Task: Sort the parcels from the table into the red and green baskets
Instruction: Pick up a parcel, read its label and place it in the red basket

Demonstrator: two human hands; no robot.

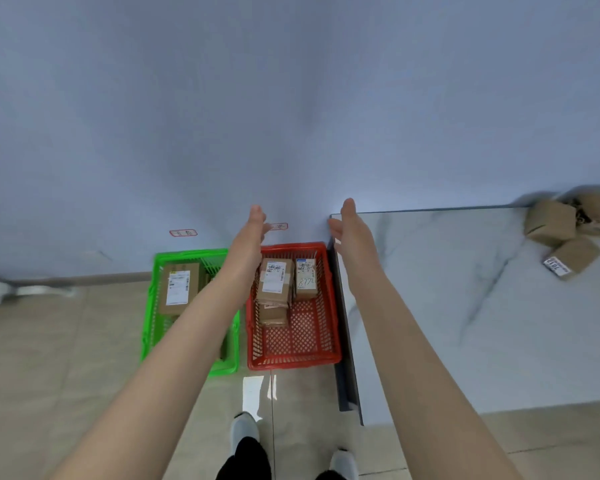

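The red basket (293, 360) stands on the floor by the wall, with three brown parcels (275, 284) lying in its far half. Left of it the green basket (148, 327) holds a larger brown parcel (179, 287) with a white label. My left hand (253, 226) and my right hand (349, 225) are both stretched out above the red basket's far end, fingers straight, palms facing each other, holding nothing. Several brown parcels (565, 237) lie on the white marble table (447, 306) at the far right.
The table's dark left edge (343, 341) runs close along the red basket. Two red-framed labels (183, 233) are stuck on the blue wall above the baskets. My feet (245, 427) stand on the tiled floor in front of the baskets.
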